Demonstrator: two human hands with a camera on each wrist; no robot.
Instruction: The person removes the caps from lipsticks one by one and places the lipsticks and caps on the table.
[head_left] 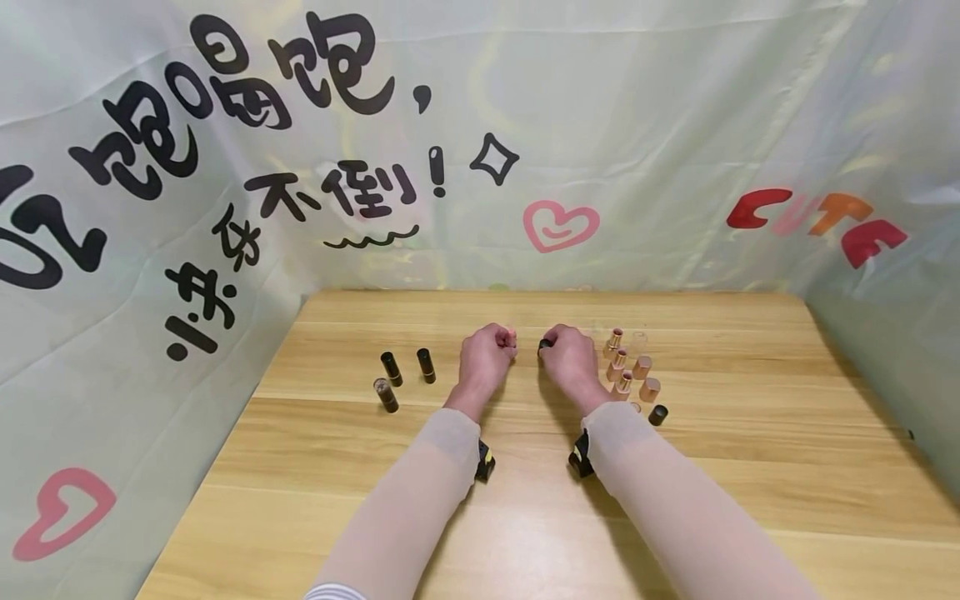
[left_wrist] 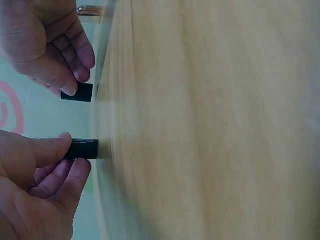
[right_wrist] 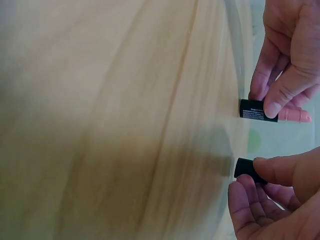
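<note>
In my left hand [head_left: 486,354] is a lipstick [right_wrist: 259,110] with a black base and a bare pink bullet pointing up. Thumb and fingers pinch its base, which stands close over the table in the right wrist view. My right hand [head_left: 572,354] pinches a short black lipstick cap [right_wrist: 247,170] between thumb and fingers. The two hands are apart, side by side at the table's middle, with a small gap between lipstick and cap. In the left wrist view, the left hand's fingers hide the pink bullet.
Several black lipsticks [head_left: 426,365] stand left of my left hand. Right of my right hand stand uncapped rose-gold lipsticks [head_left: 617,364], two rose-gold caps [head_left: 650,389], a clear cap [head_left: 639,340] and a black cap [head_left: 658,415]. Printed cloth walls [head_left: 645,125] enclose the wooden table [head_left: 300,492].
</note>
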